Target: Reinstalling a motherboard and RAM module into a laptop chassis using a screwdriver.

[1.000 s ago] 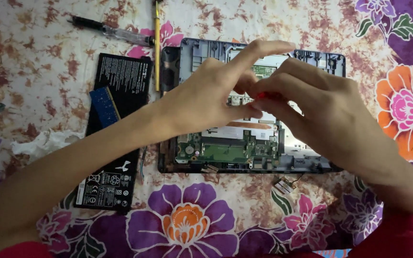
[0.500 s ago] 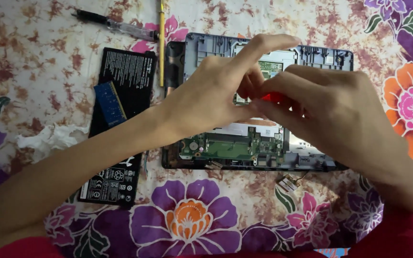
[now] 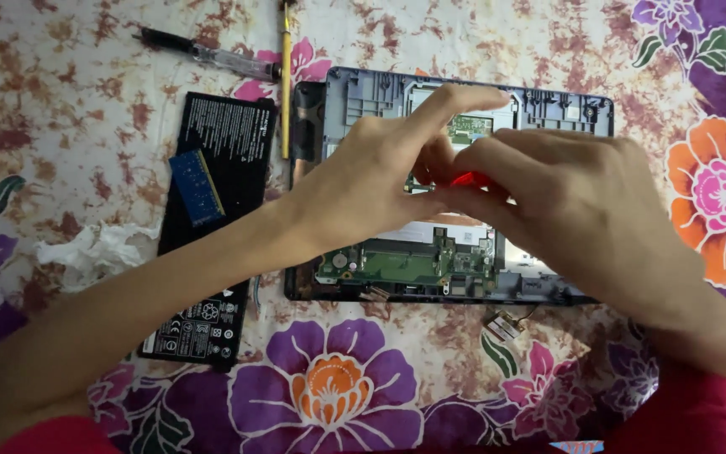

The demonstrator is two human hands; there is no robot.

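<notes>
An opened laptop base [image 3: 548, 109] lies on a floral cloth, its green circuit board [image 3: 405, 261] exposed near the front edge. My left hand [image 3: 371, 176] and my right hand [image 3: 573, 202] meet over its middle. My right hand pinches a small red-handled tool [image 3: 468, 178], most of it hidden by fingers. My left hand's fingers are spread, its forefinger stretched toward the upper part of the base and its thumb near the red tool. What the tool touches underneath is hidden.
A black battery pack [image 3: 207, 227] lies left of the laptop with a blue memory module [image 3: 197, 187] on top. A black-tipped screwdriver [image 3: 203, 52] and a yellow stick [image 3: 285, 76] lie at the back. A crumpled tissue [image 3: 94, 250] sits far left; a small wired part [image 3: 506, 324] lies in front.
Both hands stay joined over the laptop with only slight shifts; the view has drifted a little, so the laptop appears slightly lower and further right.
</notes>
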